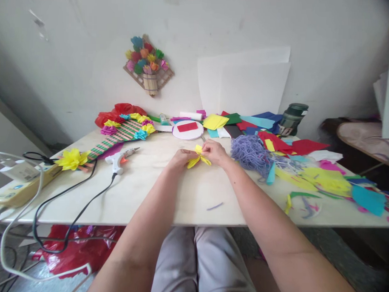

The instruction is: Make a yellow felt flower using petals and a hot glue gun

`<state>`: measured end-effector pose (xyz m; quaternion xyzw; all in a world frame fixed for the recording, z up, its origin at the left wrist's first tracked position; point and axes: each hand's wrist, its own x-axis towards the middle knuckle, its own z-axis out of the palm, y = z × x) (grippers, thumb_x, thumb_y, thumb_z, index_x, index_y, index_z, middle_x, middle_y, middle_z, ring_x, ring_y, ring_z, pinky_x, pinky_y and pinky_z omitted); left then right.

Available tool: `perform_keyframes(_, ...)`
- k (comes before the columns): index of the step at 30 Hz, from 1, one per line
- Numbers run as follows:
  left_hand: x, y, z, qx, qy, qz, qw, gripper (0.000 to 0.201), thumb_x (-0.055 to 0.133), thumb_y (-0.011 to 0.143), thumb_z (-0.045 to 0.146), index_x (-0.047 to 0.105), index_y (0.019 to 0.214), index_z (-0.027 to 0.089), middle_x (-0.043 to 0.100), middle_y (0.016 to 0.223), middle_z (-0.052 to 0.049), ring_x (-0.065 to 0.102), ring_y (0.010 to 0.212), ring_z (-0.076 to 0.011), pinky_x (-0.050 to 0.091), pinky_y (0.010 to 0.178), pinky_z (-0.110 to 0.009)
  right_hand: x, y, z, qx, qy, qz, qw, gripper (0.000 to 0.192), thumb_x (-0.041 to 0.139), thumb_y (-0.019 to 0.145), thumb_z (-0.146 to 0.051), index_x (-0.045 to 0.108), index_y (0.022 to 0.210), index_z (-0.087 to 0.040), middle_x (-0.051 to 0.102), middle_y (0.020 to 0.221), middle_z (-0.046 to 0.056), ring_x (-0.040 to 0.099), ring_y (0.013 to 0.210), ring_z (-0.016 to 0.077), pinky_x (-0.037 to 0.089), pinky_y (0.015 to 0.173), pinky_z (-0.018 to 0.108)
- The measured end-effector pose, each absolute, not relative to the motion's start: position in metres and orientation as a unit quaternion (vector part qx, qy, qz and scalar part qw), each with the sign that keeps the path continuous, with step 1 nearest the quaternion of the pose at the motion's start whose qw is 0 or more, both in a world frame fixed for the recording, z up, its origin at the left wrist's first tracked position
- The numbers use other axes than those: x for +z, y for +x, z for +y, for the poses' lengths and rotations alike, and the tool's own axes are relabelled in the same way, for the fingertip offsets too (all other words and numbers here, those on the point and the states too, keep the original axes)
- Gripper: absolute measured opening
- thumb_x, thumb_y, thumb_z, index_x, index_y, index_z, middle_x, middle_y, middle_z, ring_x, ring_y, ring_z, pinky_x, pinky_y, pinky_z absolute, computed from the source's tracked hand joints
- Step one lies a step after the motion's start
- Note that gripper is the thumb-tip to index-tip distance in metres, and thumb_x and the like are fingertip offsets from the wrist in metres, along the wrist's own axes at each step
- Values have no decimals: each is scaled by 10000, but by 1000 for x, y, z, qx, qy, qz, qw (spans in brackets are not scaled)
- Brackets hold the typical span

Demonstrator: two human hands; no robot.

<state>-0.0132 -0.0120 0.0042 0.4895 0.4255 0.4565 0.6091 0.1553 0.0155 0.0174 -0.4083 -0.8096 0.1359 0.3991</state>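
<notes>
Head view: pinched yellow paper flower (198, 158)

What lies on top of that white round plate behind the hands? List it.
A red paper rectangle lies flat on the white round plate, near its middle. The plate's surface under the rectangle is covered, so anything beneath it cannot be seen.

Both my left hand (180, 157) and right hand (215, 152) pinch a folded yellow paper flower (198, 157) over the pale wooden table (167, 192).
</notes>
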Motion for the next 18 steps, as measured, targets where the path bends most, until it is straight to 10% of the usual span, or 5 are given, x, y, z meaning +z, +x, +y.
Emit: perform_keyframes(18, 5, -9, -12, 505, 474, 394, 604, 362, 752, 498, 170, 699, 845, 77, 649, 685, -70, 586, 592, -134, 481, 613, -284, 10, 155, 25, 145, -373, -793, 458, 102, 651, 593, -150, 583, 528, -190, 587, 689, 4, 539, 683, 140, 430, 634, 256)
